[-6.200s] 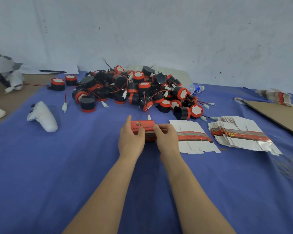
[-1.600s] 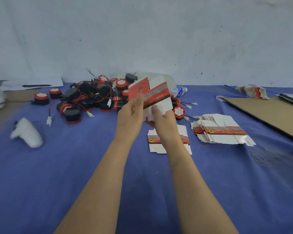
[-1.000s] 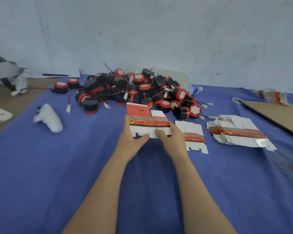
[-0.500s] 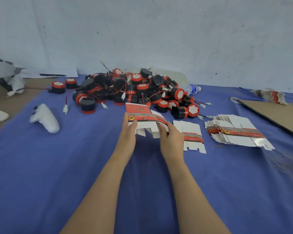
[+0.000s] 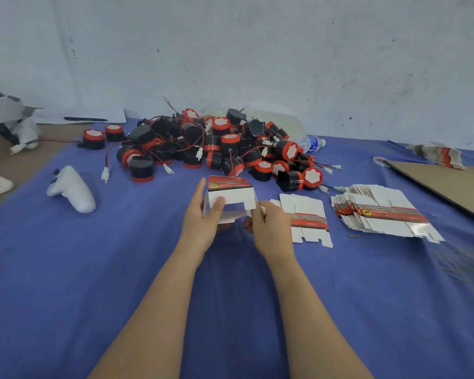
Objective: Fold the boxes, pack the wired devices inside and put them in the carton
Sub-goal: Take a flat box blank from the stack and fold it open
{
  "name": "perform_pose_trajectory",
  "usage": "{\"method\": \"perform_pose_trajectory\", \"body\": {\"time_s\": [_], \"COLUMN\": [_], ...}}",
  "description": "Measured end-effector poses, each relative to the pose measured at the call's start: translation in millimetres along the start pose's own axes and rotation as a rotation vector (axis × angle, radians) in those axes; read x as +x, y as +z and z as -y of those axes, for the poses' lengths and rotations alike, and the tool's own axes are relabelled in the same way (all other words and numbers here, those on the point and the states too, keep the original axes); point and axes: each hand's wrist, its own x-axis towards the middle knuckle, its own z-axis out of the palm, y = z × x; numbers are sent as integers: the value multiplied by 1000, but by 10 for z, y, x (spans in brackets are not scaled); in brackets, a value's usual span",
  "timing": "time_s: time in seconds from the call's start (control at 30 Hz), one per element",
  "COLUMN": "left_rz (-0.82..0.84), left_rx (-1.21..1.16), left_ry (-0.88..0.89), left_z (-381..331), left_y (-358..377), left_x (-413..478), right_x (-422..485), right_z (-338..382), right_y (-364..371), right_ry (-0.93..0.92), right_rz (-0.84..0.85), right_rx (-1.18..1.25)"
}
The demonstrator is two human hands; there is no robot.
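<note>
From the head camera I see both hands clamped on one half-folded box (image 5: 230, 196), held just above the blue cloth (image 5: 93, 269) of the worktop, near the middle of the view. My left hand (image 5: 203, 224) grips the box's left side, with the thumb laid on the white front flap and the fingers reaching up behind the wall. My right hand (image 5: 271, 232) pinches the lower right corner flap. The box's red printed band faces up and away from me, and its white flaps hang toward me.

Just behind the box lies the heap of wired devices (image 5: 216, 143), black and red drums with red and black leads tangled together. A single flat box blank (image 5: 308, 218) lies just beside my right hand, and a stack of flat boxes (image 5: 378, 214) sits further right. A brown cardboard sheet (image 5: 449, 184) lies at the right edge. A white controller (image 5: 73, 190) rests on the cloth, well to the left.
</note>
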Motion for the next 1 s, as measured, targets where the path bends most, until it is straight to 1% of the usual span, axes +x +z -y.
{"method": "perform_pose_trajectory", "body": {"time_s": [0.13,0.23,0.3,0.37,0.43,0.53,0.63,0.7,0.8,0.9,0.97,1.0], "left_rz": [-33,-69,-76,-63,-47,-26,-22,-4,7,-69,-121,-139], "left_rx": [-114,-134,-142,-181,-204,-124,67,192,299,304,238,185], "left_ry": [-32,-36,-41,-64,-98,-92,-13,18,50,82,57,37], "left_z": [31,22,30,29,16,24,50,67,85,78,77,73], "left_y": [-12,1,-5,-5,-2,16,62,80,92,102,97,89], "left_x": [17,16,22,17,12,0,-23,-25,-8,-18,-22,-19], "right_x": [15,-6,-24,-36,-42,-43,-17,-3,-4,-21,-40,-47], "right_z": [-52,-39,-5,31,39,17,-19,-45,-45,-14,8,28], "right_y": [6,34,47,49,65,108,108,94,105,152,163,156], "right_ry": [-32,-64,-82,-26,14,24,127,195,222,173,90,42], "right_rz": [13,-5,-3,31,53,11,-91,-128,-160,-179,-192,-170], "right_rx": [-48,-48,73,227,314,310,310,360,363,308,251,265]}}
